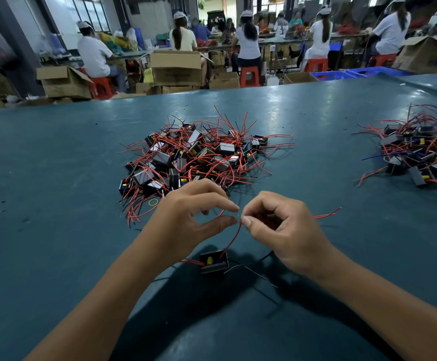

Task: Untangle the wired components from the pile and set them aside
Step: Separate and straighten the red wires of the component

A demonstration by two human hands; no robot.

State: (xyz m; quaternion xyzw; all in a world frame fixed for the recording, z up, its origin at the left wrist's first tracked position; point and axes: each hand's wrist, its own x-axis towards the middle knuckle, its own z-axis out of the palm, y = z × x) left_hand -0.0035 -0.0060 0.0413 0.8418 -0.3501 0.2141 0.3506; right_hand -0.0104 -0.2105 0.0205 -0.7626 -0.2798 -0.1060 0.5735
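Up close, both hands meet over the green table (55, 178), near its front edge. Left hand (186, 217) has thumb and forefinger nearly closed on a red wire (234, 237), other fingers curled loose behind. Right hand (277, 227) pinches the same wire at thumb tip and forefinger, remaining fingers curled in. That wire runs down to 1 black component (213, 261) lying on the table just below and between the hands, apart from the heap; yellow and blue parts show in its open top, more red leads exit its left side, thin dark leads trail right. Another red wire end (328, 213) sticks out right of the right hand. Main pile (194, 157) of black components and tangled red wires sits just beyond the hands, mid-table. A yellow rubber band (153, 202) lies at its near edge. Second pile (420, 155) sits well apart at far right. Behind the table: seated workers (93, 53), cardboard boxes (175, 67), red stools (250, 75), blue crates (329, 75).
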